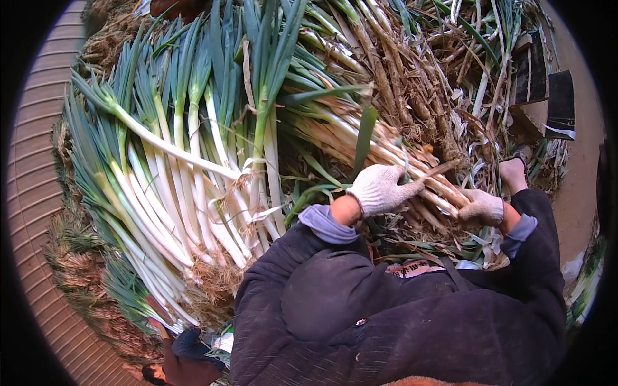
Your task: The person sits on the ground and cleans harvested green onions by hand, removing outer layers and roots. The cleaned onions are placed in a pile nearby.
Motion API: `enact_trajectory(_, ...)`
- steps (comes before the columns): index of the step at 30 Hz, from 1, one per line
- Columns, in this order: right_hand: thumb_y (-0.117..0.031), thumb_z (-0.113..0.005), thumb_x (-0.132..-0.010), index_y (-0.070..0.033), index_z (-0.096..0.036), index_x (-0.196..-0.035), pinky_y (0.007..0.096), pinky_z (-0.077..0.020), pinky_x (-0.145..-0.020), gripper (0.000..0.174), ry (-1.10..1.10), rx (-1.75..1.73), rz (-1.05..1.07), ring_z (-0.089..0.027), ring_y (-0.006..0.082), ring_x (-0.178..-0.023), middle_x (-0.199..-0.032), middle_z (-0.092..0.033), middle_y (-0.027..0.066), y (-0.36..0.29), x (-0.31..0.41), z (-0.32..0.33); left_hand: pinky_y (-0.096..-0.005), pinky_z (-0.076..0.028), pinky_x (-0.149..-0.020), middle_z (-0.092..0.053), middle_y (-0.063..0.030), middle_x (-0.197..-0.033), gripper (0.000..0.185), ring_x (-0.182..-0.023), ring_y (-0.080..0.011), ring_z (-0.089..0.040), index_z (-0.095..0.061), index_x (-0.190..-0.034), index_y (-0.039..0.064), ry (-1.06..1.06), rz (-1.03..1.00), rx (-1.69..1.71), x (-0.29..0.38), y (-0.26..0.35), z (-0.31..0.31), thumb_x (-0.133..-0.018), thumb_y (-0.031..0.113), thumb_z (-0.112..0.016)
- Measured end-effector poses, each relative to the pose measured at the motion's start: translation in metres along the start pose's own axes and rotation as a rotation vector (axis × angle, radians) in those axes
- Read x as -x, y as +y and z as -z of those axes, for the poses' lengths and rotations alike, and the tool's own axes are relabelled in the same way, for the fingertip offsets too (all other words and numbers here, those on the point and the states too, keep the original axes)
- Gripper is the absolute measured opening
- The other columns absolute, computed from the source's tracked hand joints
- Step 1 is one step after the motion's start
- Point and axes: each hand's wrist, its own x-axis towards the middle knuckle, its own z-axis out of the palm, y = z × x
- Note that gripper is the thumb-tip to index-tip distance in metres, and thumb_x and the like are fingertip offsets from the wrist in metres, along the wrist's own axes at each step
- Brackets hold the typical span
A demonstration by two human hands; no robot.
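Observation:
Both my hands wear white knit work gloves. My left hand (pixel 384 189) lies on the upper side of a bundle of uncleaned green onions (pixel 386 147), thumb and fingers at the stalks. My right hand (pixel 481 207) grips the lower ends of the same stalks, which have brown, dry outer leaves. The leafy tops of this bundle reach towards the upper left. To the left of my hands lies a large pile of clean green onions (pixel 181 178), with white stems, green leaves and stringy roots (pixel 217 284). One stalk (pixel 164 149) lies crosswise on top.
More unpeeled onions (pixel 396 72) lie beyond my hands, with loose dry leaves around them. Dark box-like pieces (pixel 531 72) stand at the upper right. A co-worker (pixel 188 359) crouches at the lower left, near further onion heaps (pixel 82 284). A ribbed surface (pixel 38 169) runs along the left.

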Motion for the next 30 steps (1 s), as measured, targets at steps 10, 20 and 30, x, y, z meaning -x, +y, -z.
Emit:
enact_trajectory(10, -0.029, -0.087, -0.079, 0.003, -0.073, -0.13, 0.0324, -0.0592, -0.092, 0.062, 0.542, 0.484, 0.019, -0.072, 0.0134, -0.099, -0.108, -0.079, 0.0106, -0.026, 0.075, -0.101, -0.0437, -0.058, -0.083, -0.07, -0.0095, -0.102, 0.084, -0.087, -0.0274, -0.066, -0.072, -0.123, 0.003, 0.918, 0.928, 1.277, 0.01, -0.174, 0.009, -0.097, 0.083, -0.059)
enact_trajectory(20, -0.023, -0.095, -0.082, 0.002, -0.079, -0.109, 0.0331, -0.064, -0.076, 0.041, 0.82, 1.024, 0.452, -0.08, 0.0201, -0.081, -0.09, -0.081, 0.0144, -0.07, 0.241, -0.205, -0.0513, -0.036, -0.129, -0.05, -0.0095, -0.167, 0.1, -0.151, -0.0344, -0.05, -0.038, -0.169, 0.016, 0.154, -0.29, 2.039, -0.005, -0.042, 0.023, -0.099, 0.085, -0.049)
enact_trajectory(30, -0.017, -0.093, -0.075, 0.005, -0.067, -0.131, 0.0308, -0.0572, -0.094, 0.065, 1.035, 0.429, 0.504, -0.07, 0.0149, -0.104, -0.116, -0.076, 0.008, 0.018, 0.256, -0.205, -0.0433, -0.06, -0.095, -0.076, -0.008, -0.124, 0.072, -0.106, -0.029, -0.075, -0.064, -0.142, 0.008, 0.353, -0.405, 1.461, -0.045, 0.047, 0.16, -0.107, 0.071, -0.055)
